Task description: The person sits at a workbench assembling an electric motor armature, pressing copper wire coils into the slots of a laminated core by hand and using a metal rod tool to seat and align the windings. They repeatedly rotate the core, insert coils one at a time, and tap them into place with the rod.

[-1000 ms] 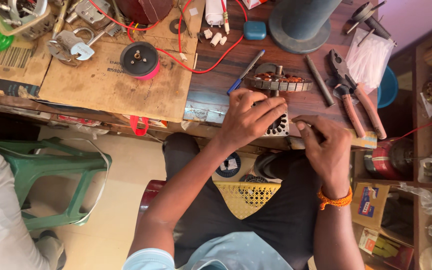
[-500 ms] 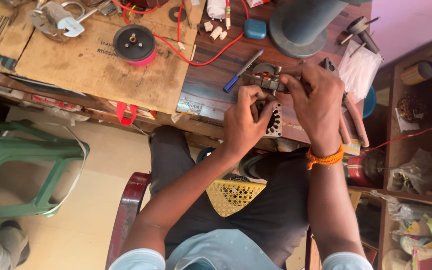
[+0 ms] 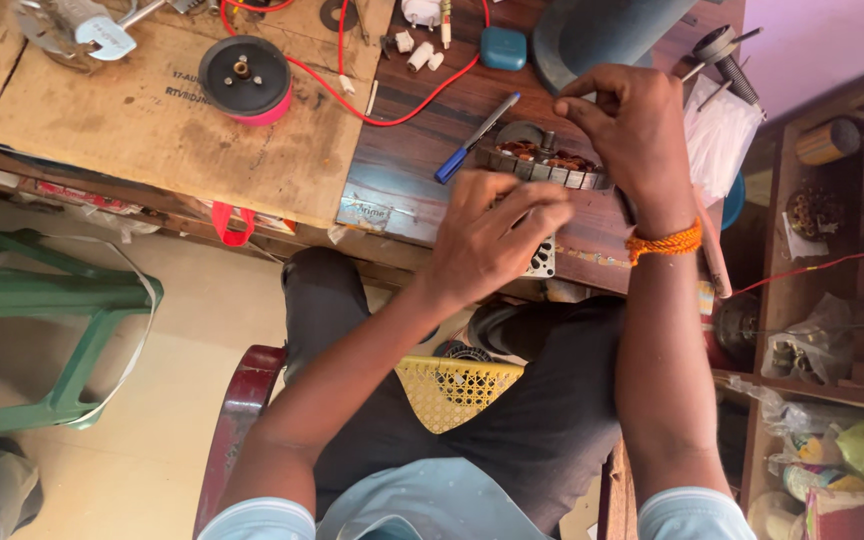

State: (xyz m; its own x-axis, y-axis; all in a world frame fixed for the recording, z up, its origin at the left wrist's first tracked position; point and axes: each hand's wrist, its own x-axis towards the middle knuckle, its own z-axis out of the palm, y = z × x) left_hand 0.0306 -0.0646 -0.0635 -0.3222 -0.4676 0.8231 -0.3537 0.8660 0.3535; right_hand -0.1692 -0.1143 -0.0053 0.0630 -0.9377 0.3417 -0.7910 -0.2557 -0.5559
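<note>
A round motor stator (image 3: 542,160) with copper windings and a grey metal rim lies on the dark wooden table (image 3: 422,150). My left hand (image 3: 492,235) reaches in from below, its fingertips pressed on the stator's near rim. My right hand (image 3: 632,130), with an orange thread band at the wrist, covers the stator's right end. Its thumb and fingers are pinched together just above the windings. What they pinch is hidden. A blue marker (image 3: 477,140) lies just left of the stator.
A cardboard sheet (image 3: 152,130) carries a black-and-pink spool (image 3: 245,78) and a red wire (image 3: 382,110). A teal box (image 3: 503,48), a grey-blue column base (image 3: 602,35) and white plastic sheets (image 3: 722,135) lie behind. A green stool (image 3: 42,320) stands left, cluttered shelves (image 3: 832,260) right.
My right hand rose from the table's near edge to the stator's far right end. My left hand stayed on the stator's near side. The view shifted leftward.
</note>
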